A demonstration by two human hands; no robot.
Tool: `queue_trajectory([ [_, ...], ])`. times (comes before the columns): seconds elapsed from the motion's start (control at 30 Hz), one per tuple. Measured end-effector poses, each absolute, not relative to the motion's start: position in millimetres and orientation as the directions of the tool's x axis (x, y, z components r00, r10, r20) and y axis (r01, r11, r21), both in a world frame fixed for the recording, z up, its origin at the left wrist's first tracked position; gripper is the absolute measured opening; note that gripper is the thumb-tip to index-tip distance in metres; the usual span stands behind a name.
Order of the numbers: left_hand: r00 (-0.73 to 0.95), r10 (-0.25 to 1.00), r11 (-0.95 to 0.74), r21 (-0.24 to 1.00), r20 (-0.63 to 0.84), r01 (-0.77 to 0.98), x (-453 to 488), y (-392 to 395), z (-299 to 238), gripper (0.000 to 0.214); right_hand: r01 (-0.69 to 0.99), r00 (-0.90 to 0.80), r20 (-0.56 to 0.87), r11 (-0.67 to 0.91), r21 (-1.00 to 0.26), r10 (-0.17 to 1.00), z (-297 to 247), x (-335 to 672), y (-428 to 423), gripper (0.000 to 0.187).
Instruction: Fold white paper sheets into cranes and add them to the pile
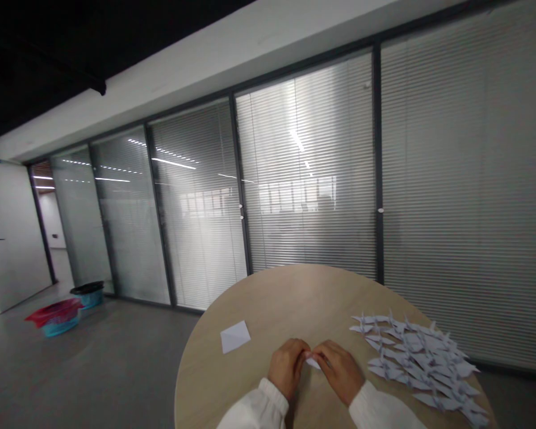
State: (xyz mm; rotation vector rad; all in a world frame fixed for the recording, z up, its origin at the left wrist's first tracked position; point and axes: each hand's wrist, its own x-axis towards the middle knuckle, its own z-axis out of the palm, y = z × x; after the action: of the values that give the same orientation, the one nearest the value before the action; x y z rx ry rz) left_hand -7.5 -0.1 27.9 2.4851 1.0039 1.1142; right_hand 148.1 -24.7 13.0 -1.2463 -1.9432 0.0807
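Note:
Between my two hands is a small piece of folded white paper point(312, 361), mostly covered by my fingers. My left hand point(288, 366) pinches it from the left, and my right hand point(338, 368) pinches it from the right, with the fingertips nearly meeting. How far the paper is folded cannot be made out. To the left on the round table point(304, 286) lies a flat square of white paper point(235, 336). A group of several folded paper cranes point(411, 351) stands close together at the right, beside my right hand.
Beyond the table runs a glass partition point(312, 161) with blinds behind it. On the grey floor at the left stand a bin with a red liner point(56, 314) and another with a black liner point(88, 292). A white door point(13, 238) is open at the far left.

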Motion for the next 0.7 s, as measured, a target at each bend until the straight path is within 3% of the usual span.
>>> queue_trajectory([
  [0.3,0.428,0.725,-0.687,0.524,0.539,0.504,-9.3,3.7,27.7,0.028,0.704,-0.144,0.621,0.521,-0.483,0.771,8.8,149.8,-20.6,0.025],
  [0.7,0.433,0.762,-0.644,0.626,0.480,0.439,-9.0,5.7,26.7,0.028,0.712,-0.219,0.628,0.562,-0.421,0.747,16.2,151.1,-26.8,0.025],
])
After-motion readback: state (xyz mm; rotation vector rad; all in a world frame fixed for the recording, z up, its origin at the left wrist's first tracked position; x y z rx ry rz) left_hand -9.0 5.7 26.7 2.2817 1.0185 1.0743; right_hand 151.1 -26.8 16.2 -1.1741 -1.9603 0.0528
